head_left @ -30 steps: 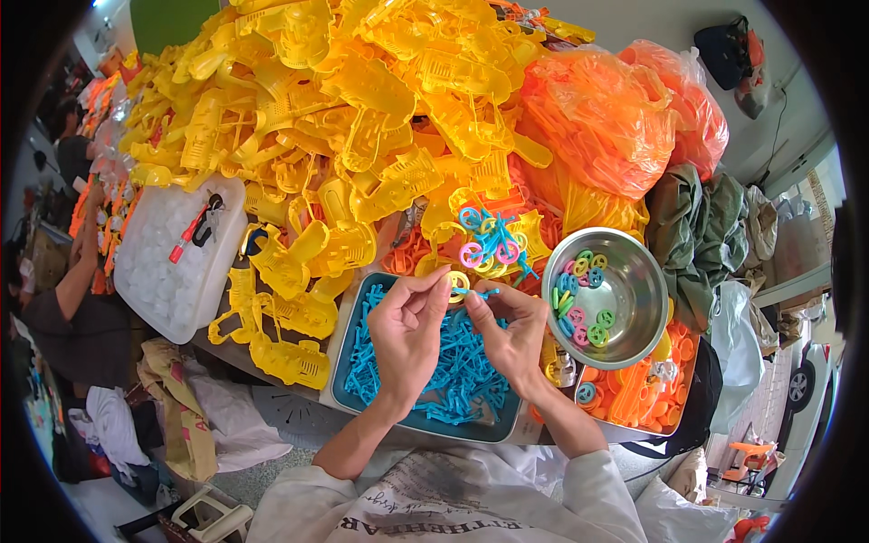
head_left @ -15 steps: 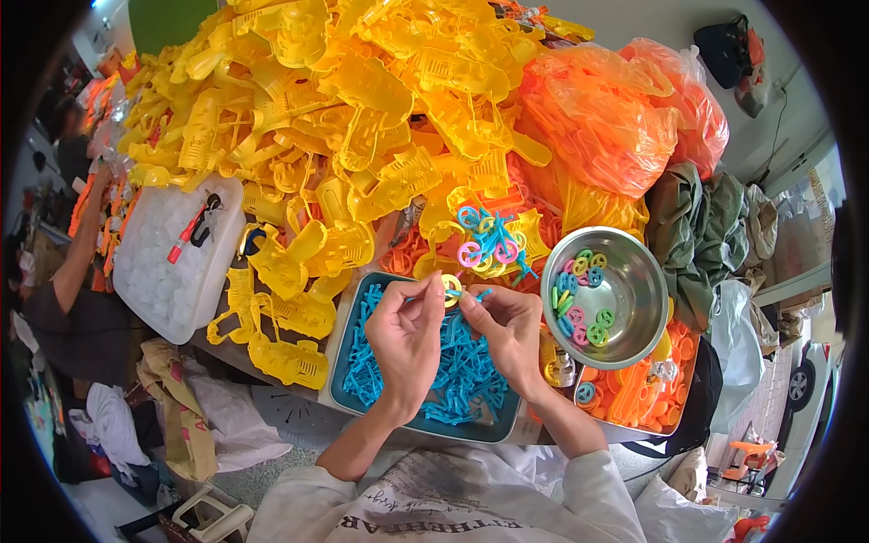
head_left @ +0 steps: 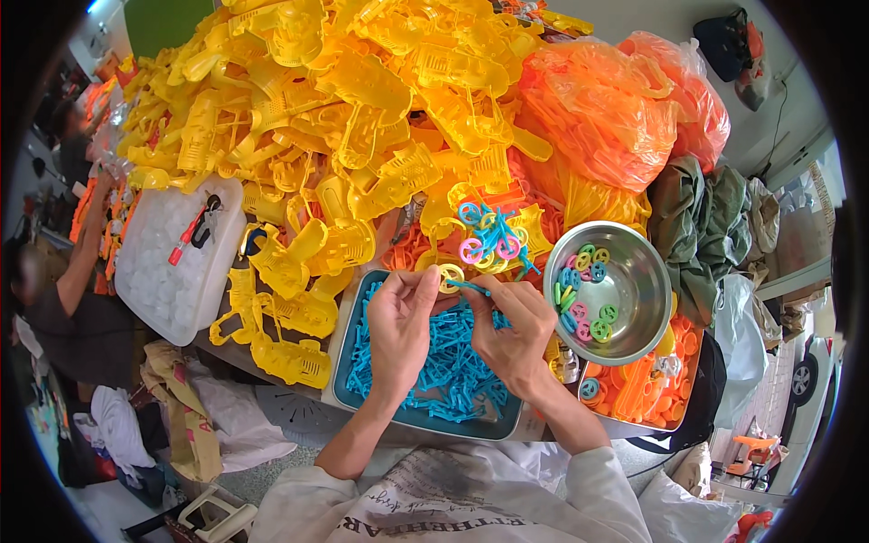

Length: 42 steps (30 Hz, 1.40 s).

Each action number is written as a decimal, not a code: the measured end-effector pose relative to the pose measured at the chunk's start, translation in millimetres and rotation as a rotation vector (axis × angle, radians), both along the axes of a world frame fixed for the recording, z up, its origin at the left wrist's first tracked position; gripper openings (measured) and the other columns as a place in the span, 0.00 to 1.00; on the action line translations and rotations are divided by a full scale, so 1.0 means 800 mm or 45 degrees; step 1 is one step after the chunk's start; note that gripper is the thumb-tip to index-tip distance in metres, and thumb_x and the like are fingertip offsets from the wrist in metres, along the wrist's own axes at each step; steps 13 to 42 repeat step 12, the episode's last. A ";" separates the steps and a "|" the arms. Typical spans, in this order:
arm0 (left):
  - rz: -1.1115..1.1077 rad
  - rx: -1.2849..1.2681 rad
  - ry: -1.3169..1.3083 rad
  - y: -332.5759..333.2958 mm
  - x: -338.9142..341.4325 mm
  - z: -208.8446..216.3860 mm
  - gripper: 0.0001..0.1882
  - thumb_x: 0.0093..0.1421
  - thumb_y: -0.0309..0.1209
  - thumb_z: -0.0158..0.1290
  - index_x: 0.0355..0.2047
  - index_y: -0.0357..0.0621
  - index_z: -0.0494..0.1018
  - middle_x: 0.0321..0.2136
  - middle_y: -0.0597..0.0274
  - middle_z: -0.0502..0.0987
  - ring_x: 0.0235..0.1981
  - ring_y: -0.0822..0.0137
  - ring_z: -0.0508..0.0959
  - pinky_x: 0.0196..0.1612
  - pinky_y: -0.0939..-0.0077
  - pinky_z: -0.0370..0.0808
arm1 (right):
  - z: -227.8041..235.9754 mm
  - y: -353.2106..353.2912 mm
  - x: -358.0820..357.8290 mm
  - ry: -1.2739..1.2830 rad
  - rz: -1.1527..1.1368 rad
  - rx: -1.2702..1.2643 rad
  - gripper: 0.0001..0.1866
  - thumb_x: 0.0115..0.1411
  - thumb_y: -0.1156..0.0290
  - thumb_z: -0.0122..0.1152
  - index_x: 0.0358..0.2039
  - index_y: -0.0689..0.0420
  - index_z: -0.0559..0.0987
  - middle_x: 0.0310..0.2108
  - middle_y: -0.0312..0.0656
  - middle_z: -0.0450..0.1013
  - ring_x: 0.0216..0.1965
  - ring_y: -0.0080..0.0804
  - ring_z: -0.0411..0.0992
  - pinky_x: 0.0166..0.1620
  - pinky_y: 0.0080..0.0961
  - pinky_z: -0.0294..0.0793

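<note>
Between its thumb and forefinger, my left hand (head_left: 403, 321) pinches a small yellow spoked plastic wheel (head_left: 450, 277). A thin blue plastic stick (head_left: 475, 289) runs from the wheel toward the right. Close to the stick's free end is my right hand (head_left: 514, 335), its fingers bent and its thumb apart from the forefinger; I see nothing gripped there, though the other fingertips are hidden. Both hands are over a tray (head_left: 340, 395) of loose blue plastic sticks (head_left: 444, 344). Just beyond them lies a small heap of blue sticks joined to coloured wheels (head_left: 489, 237).
A steel bowl (head_left: 647, 337) with small coloured wheels stands at right, above a box of orange parts (head_left: 647, 398). Yellow plastic shells (head_left: 299, 100) pile up at the back, beside orange bags (head_left: 602, 113). At left are a white tub (head_left: 140, 271) and another person's arm (head_left: 77, 258).
My right hand has moved slightly down, away from the blue stick it was pinching, and its thumb has parted from the forefinger. My left hand still pinches the yellow wheel.
</note>
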State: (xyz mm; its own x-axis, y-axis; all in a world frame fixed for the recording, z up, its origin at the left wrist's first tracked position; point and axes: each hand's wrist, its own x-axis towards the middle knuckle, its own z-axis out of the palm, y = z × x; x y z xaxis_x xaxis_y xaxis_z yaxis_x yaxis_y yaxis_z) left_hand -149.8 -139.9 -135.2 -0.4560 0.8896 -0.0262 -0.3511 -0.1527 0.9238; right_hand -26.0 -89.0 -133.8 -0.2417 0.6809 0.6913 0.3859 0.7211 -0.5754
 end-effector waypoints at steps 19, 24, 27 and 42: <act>-0.113 0.010 0.113 -0.008 -0.016 -0.009 0.13 0.65 0.33 0.52 0.44 0.35 0.70 0.41 0.57 0.76 0.42 0.70 0.77 0.46 0.71 0.79 | 0.003 0.006 0.000 -0.100 0.097 -0.069 0.11 0.49 0.83 0.66 0.35 0.59 0.82 0.25 0.44 0.77 0.25 0.37 0.72 0.30 0.27 0.69; -0.113 0.010 0.113 -0.008 -0.016 -0.009 0.13 0.65 0.33 0.52 0.44 0.35 0.70 0.41 0.57 0.76 0.42 0.70 0.77 0.46 0.71 0.79 | 0.003 0.006 0.000 -0.100 0.097 -0.069 0.11 0.49 0.83 0.66 0.35 0.59 0.82 0.25 0.44 0.77 0.25 0.37 0.72 0.30 0.27 0.69; -0.113 0.010 0.113 -0.008 -0.016 -0.009 0.13 0.65 0.33 0.52 0.44 0.35 0.70 0.41 0.57 0.76 0.42 0.70 0.77 0.46 0.71 0.79 | 0.003 0.006 0.000 -0.100 0.097 -0.069 0.11 0.49 0.83 0.66 0.35 0.59 0.82 0.25 0.44 0.77 0.25 0.37 0.72 0.30 0.27 0.69; -0.113 0.010 0.113 -0.008 -0.016 -0.009 0.13 0.65 0.33 0.52 0.44 0.35 0.70 0.41 0.57 0.76 0.42 0.70 0.77 0.46 0.71 0.79 | 0.003 0.006 0.000 -0.100 0.097 -0.069 0.11 0.49 0.83 0.66 0.35 0.59 0.82 0.25 0.44 0.77 0.25 0.37 0.72 0.30 0.27 0.69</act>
